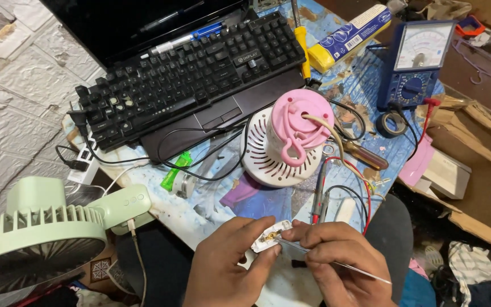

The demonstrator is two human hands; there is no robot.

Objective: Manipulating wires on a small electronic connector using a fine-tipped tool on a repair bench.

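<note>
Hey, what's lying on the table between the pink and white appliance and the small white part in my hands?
In the head view, red and black wires and probe tips lie between them.

You are looking at a small white plastic part with a brassy metal contact [270,235], and a thin silvery metal rod [336,264] is crossing it. A round white slotted plastic housing with a pink cap [285,142] is sitting beyond, trailing red and black wires [354,176]. A black keyboard [188,68] is lying over a dark laptop, a blue dial meter with a white face [413,62] is standing nearby, and a pale green ribbed fan [41,233] is showing beside a bright green translucent lighter [175,170].
</note>
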